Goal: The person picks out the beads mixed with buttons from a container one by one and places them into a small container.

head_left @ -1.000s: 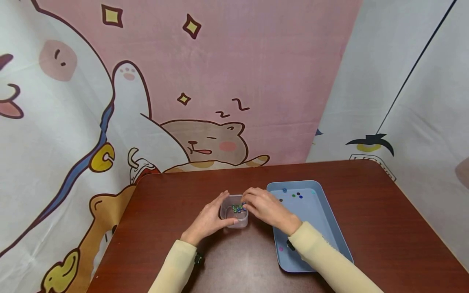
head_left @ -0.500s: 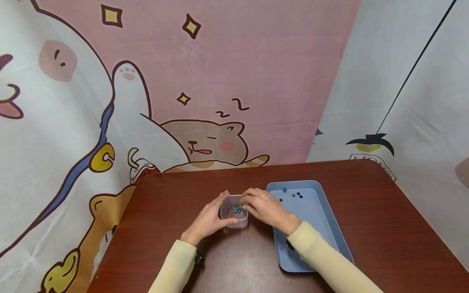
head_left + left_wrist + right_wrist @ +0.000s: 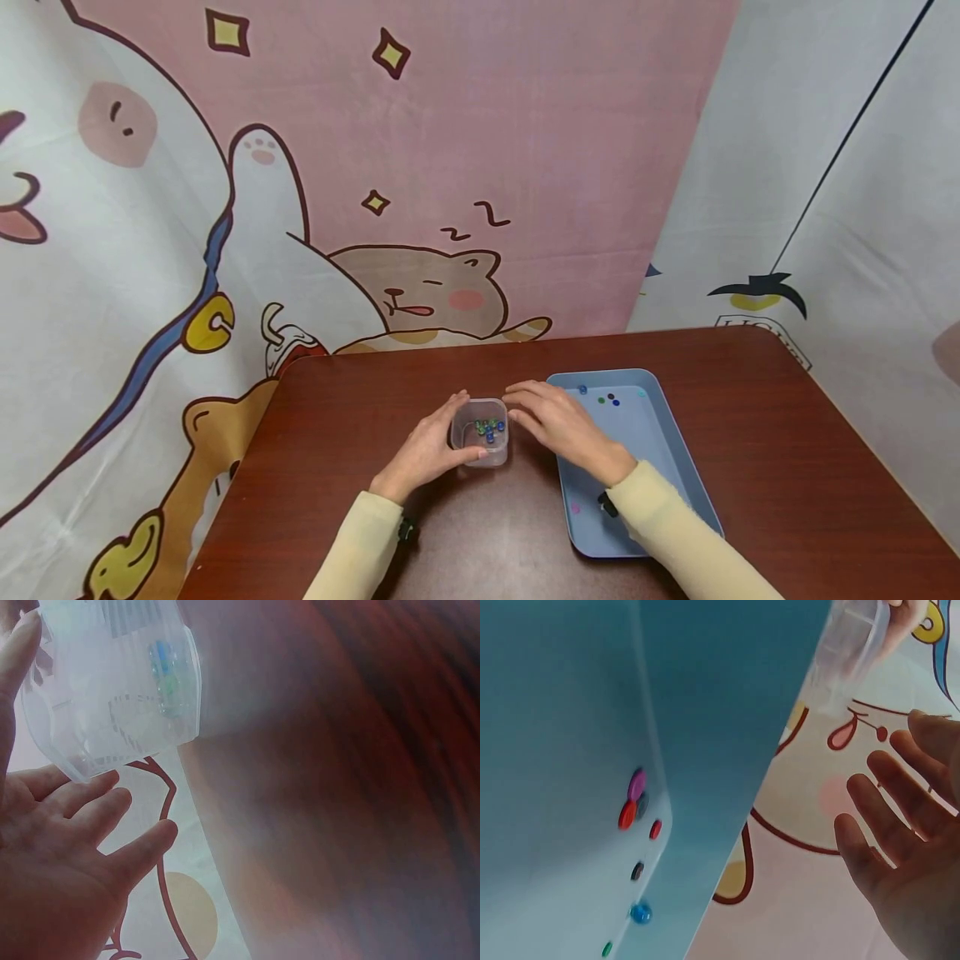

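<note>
A small clear plastic container (image 3: 478, 457) stands on the table, left of the tray. My left hand (image 3: 426, 447) grips it from the left, thumb at the near side and fingers round the far side. Inside, in the head view, lie several shiny blue and green marbles (image 3: 490, 434); through the cloudy wall they look blurred in the left wrist view. To the right of the container is my right hand (image 3: 558, 423), over the tray's left rim. Its fingers (image 3: 889, 825) are spread with nothing between them in the right wrist view.
A shallow blue tray (image 3: 637, 467) lies at the right, partly under my right forearm. It holds a blue marble (image 3: 641, 913) and several small flat coloured discs, such as a pink disc (image 3: 575, 508). A printed cloth (image 3: 570, 167) hangs behind the brown table (image 3: 300, 500).
My right hand has drawn back from the container to the right, its fingers straighter. The marbles at the container's right side now show uncovered. My left hand and the container have not moved.
</note>
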A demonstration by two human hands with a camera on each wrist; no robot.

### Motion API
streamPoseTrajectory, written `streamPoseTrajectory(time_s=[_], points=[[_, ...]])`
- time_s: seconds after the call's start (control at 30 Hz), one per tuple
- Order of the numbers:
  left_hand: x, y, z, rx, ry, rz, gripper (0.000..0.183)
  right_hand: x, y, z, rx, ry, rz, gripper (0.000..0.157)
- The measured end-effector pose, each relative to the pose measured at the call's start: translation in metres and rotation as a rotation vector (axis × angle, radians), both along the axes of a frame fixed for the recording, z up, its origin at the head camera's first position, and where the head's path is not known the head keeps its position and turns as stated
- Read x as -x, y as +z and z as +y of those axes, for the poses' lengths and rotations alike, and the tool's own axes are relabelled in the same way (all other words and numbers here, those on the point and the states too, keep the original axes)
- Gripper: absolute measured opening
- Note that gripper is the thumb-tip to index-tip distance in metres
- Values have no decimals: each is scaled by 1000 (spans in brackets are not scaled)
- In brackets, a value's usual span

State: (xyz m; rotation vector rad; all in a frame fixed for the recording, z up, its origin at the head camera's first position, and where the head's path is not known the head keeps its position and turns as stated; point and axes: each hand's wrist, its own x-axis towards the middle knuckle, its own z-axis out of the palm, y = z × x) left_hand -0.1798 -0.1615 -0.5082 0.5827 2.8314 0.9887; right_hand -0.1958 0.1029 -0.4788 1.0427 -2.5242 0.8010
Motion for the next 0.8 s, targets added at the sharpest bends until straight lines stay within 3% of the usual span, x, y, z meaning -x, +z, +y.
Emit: streamPoseTrajectory(time_s=[0.4, 0.8], points=[[-1, 2, 1, 4, 17, -16, 99, -7, 12, 35, 60, -132, -47, 38], [-2, 2, 0, -7, 9, -8, 100, -4, 11, 69, 54, -229, -116, 49]])
